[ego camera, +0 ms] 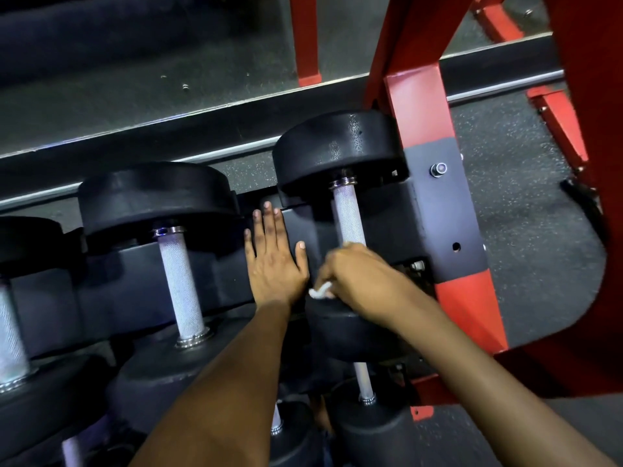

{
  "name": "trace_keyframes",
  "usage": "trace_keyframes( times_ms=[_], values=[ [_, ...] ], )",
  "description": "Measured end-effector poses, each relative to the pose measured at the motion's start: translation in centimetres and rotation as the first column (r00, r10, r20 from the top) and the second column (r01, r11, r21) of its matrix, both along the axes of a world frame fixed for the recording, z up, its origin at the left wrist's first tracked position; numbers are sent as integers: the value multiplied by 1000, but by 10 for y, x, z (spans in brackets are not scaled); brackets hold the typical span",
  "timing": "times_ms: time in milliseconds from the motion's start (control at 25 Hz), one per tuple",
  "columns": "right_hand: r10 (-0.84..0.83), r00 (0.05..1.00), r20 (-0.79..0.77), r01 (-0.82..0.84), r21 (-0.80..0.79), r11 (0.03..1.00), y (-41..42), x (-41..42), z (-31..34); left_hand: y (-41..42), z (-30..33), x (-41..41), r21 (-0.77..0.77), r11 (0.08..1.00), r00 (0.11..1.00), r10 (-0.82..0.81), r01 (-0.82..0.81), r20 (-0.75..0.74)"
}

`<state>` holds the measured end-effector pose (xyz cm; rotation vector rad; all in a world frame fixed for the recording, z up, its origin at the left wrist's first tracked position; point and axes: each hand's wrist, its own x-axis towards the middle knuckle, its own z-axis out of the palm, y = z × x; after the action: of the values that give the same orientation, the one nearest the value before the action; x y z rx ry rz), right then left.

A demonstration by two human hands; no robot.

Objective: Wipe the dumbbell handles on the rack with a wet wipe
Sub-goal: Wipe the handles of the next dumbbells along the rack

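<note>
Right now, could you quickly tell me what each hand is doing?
Left hand: open, fingers straight, resting flat on the rack.
Right hand: closed around the wet wipe at the dumbbell handle.

Dumbbell handle (347, 217) knurled bright metal; heads (333, 146) matt black rubber; rack frame (418, 106) glossy red paint.

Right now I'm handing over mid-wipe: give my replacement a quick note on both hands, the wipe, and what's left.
Left hand: open, flat on the black rack rail between two dumbbells.
Right hand: grips the white wet wipe around the lower end of the rightmost top-row handle.
Done: can't tell which handles are already wiped.
Left: finish this handle; the next handle to its left and the lower-row handles may still need wiping.
</note>
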<state>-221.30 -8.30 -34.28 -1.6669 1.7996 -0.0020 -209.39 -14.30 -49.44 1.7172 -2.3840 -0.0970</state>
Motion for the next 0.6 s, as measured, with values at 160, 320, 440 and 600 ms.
trace_keyframes(
  times_ms=[160,320,440,600],
  values=[
    [247,964,-98,-246,21,969,-7,-18,-7,1,0,1,0,1000,999,-1,1,-32],
    [104,994,38,-104,13,994,11,-40,-2,2,-1,1,-3,1000,1000,5,-5,-30],
    [149,989,7,-149,-5,989,11,-39,2,3,0,1,-5,1000,999,-2,1,-36],
    [-185,981,-63,184,-21,983,36,-81,2,2,-2,2,-12,1000,1000,10,-11,-27]
  ],
)
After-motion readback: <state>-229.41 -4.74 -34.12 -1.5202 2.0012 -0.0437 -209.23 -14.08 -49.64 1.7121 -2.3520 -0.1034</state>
